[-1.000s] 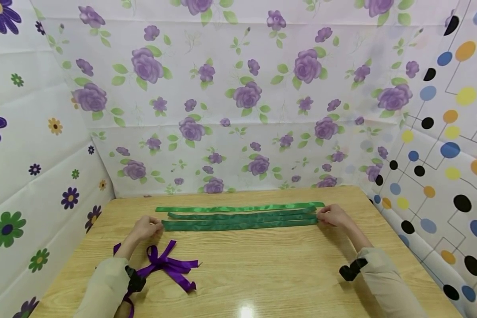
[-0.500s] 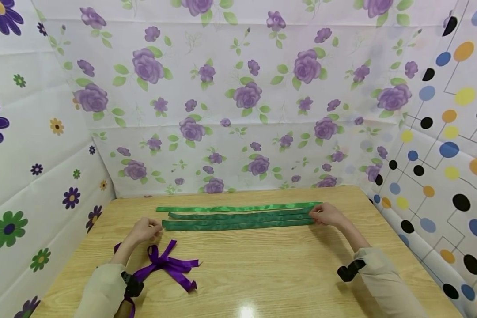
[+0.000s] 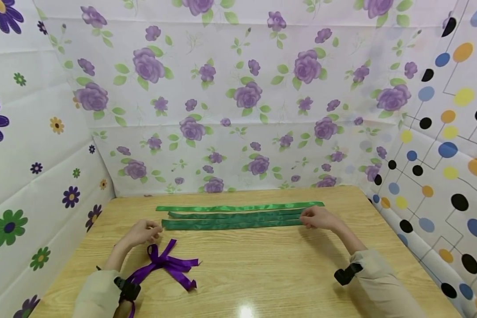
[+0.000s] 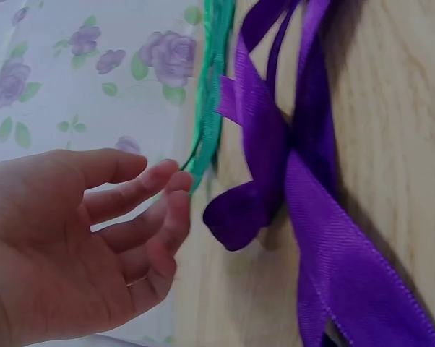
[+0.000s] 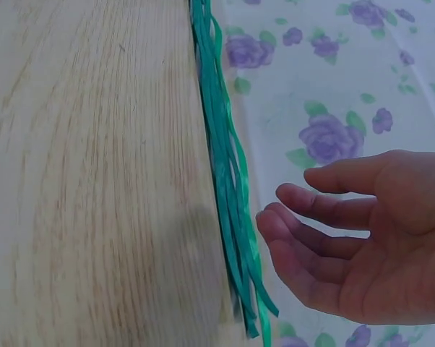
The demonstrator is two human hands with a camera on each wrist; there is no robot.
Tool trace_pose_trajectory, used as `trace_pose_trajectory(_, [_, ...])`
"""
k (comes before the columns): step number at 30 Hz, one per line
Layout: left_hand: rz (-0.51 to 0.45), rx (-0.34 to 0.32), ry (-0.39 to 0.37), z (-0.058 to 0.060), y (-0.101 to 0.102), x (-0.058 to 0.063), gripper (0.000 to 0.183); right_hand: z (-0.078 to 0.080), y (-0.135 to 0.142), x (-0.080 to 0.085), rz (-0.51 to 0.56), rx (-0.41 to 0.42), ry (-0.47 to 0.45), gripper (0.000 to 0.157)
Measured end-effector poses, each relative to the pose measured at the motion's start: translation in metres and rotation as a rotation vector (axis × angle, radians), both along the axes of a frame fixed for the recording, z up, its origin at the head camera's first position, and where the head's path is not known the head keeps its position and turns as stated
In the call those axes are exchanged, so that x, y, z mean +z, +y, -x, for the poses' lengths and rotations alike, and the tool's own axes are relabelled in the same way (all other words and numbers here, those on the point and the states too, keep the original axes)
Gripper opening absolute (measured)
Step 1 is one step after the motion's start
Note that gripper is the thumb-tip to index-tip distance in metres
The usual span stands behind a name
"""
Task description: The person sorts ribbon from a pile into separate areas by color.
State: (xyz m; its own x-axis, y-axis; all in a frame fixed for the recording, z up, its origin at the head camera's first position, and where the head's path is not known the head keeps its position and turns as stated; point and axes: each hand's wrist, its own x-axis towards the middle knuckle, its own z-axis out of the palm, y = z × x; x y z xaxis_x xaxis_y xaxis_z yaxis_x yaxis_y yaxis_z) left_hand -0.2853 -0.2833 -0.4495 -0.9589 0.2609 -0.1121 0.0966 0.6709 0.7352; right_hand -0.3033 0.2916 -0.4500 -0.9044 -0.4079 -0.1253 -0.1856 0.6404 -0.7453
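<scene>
Several dark green ribbons (image 3: pixel 234 224) lie stretched side by side across the wooden table. Behind them runs a brighter green ribbon (image 3: pixel 238 208). My left hand (image 3: pixel 143 232) hovers by their left ends, fingers loosely bent and holding nothing, as the left wrist view shows. At the other side my right hand (image 3: pixel 319 218) overlaps the right ends of the dark strips in the head view. In the right wrist view its relaxed fingers (image 5: pixel 304 267) are beside the ribbons with nothing between them. A purple ribbon (image 3: pixel 179 277), tied in a bow, lies near my left forearm.
The wooden table (image 3: pixel 258 265) meets a flower-print cloth (image 3: pixel 230 145) at its back edge. Patterned cloths also stand along the left and right sides. Black wrist cameras sit on both sleeves.
My right hand has slid left from the right ends of the dark green ribbons. My left hand has drawn slightly away from their left ends, its fingers looser. The ribbons stay in place.
</scene>
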Motion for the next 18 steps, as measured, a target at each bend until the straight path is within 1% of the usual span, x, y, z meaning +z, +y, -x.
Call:
trace_pose_trajectory(4, [0.003, -0.06, -0.038, -0.004, 0.0, 0.005, 0.032, -0.004, -0.006, 0.004, 0.002, 0.038, 0.011, 0.029])
trace_pose_trajectory(6, [0.005, -0.076, -0.056, -0.007, 0.001, 0.007, 0.031, -0.005, -0.01, 0.005, -0.014, 0.046, 0.021, 0.029])
trace_pose_trajectory(11, [0.02, -0.123, -0.062, -0.015, 0.005, 0.011, 0.031, -0.01, -0.017, 0.006, -0.061, 0.07, 0.051, 0.03])
trace_pose_trajectory(13, [0.022, -0.154, -0.06, -0.018, 0.006, 0.013, 0.032, -0.011, -0.02, 0.006, -0.072, 0.094, 0.069, 0.03])
trace_pose_trajectory(18, [0.015, -0.219, -0.051, -0.023, 0.011, 0.016, 0.031, -0.015, -0.029, 0.006, -0.118, 0.12, 0.122, 0.027])
